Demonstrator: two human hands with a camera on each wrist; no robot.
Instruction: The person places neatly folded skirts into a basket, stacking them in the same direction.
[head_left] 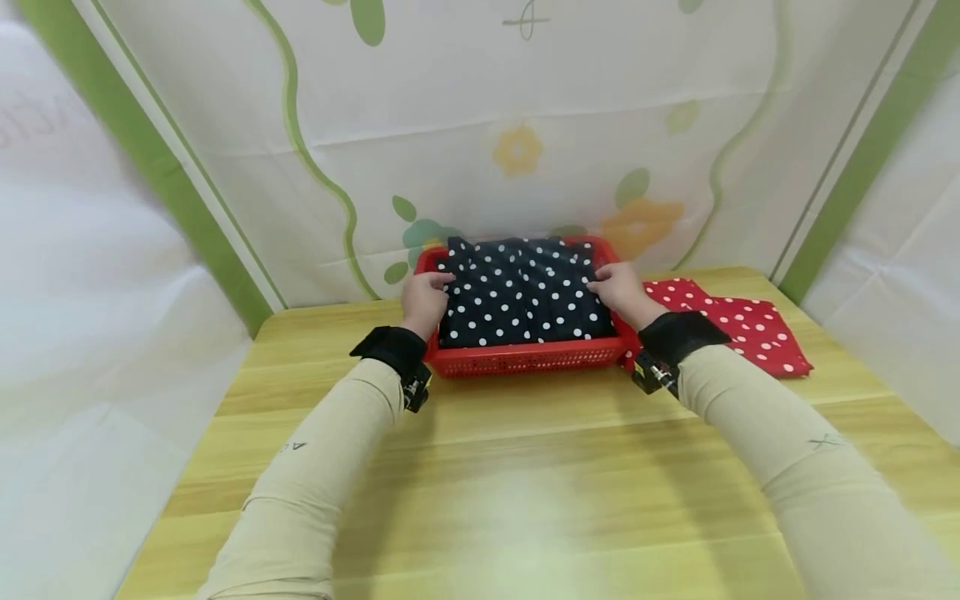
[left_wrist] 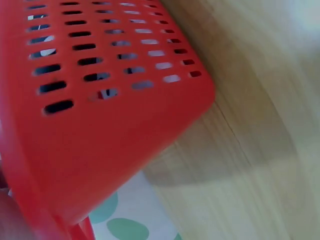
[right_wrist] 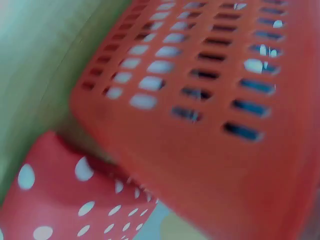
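A folded navy cloth with white dots point(head_left: 521, 292) lies in a red perforated basket point(head_left: 525, 357) at the back of the wooden table. My left hand point(head_left: 426, 298) rests at the cloth's left edge, fingers curled onto the fabric. My right hand point(head_left: 618, 288) holds the cloth's right edge the same way. Both wrist views show only the basket's slotted wall point(left_wrist: 100, 100) point(right_wrist: 210, 100) from close by; neither shows the fingers.
A red cloth with white dots point(head_left: 738, 325) point(right_wrist: 75, 200) lies flat on the table to the right of the basket, partly under it. A floral curtain hangs right behind the basket. The wooden table point(head_left: 525, 467) stretches toward me.
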